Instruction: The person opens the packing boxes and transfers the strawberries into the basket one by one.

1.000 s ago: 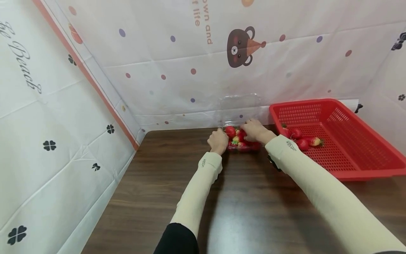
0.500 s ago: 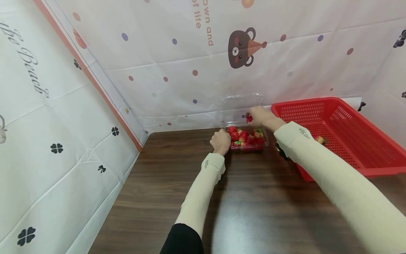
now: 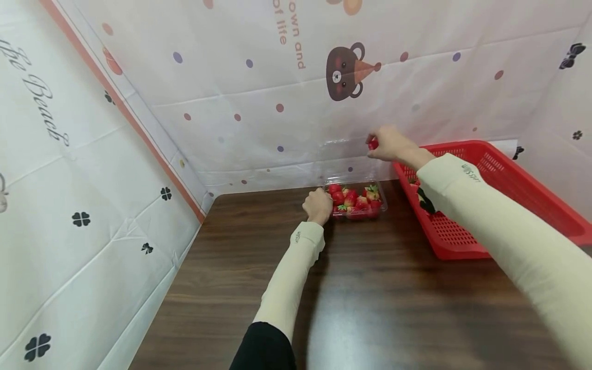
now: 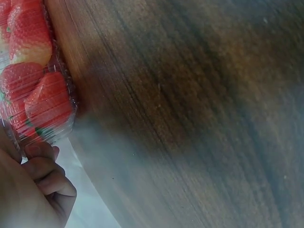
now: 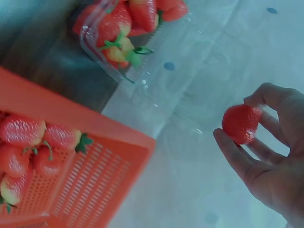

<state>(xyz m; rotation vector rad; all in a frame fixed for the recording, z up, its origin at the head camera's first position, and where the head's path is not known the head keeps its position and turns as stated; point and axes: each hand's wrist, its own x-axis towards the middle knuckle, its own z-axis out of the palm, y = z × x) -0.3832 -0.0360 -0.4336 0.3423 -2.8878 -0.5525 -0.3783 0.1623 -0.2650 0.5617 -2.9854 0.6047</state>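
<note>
My right hand holds a red strawberry between thumb and fingertips, raised in front of the back wall. Below it and to the left, a clear plastic clamshell box full of strawberries stands on the table, its transparent lid tilted up against the wall. At the box's left side my left hand grips the edge, curled fingers showing at its corner in the left wrist view. Right of the box, several strawberries lie in a red slatted plastic basket, partly hidden by my right forearm.
The dark wooden table reaches back to a white printed cloth wall. Another cloth wall runs along the left. The basket's raised rim stands close to the box's right side, under my right sleeve.
My right hand has come up out of the box with a strawberry and moved up and right toward the basket. My left hand stays at the box's left edge.
</note>
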